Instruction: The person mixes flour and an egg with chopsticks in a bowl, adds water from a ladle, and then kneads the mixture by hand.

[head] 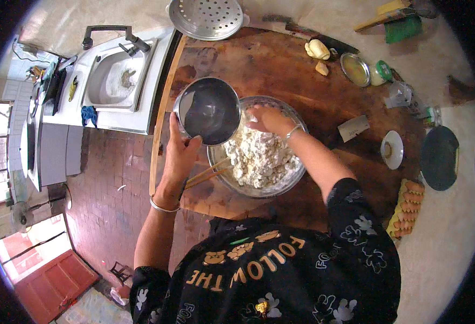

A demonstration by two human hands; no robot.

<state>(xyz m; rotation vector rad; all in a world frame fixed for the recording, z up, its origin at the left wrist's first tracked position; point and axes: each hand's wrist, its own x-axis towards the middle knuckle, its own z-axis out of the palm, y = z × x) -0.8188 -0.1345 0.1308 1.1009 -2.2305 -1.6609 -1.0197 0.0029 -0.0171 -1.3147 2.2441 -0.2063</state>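
My left hand [180, 152] grips the rim of a round metal bowl [211, 111], tilted so its inside shows; it overlaps the left edge of a larger mixing bowl [257, 196]. Shaggy, floury dough [257, 160] in clumps fills much of the large bowl. My right hand [267, 119] reaches into that bowl at the far side of the dough, its fingertips touching the flour; whether they pinch any is hard to see. A pair of wooden chopsticks [205, 177] leans over the large bowl's near left rim.
A perforated metal steamer [205, 18] stands at the far edge of the wooden table [257, 60]. Knives, a garlic-like bulb [317, 49], jars, a scraper-like plate [353, 128], a white dish [392, 150] and a tray of eggs [408, 208] lie along the right side. A sink [114, 85] is at left.
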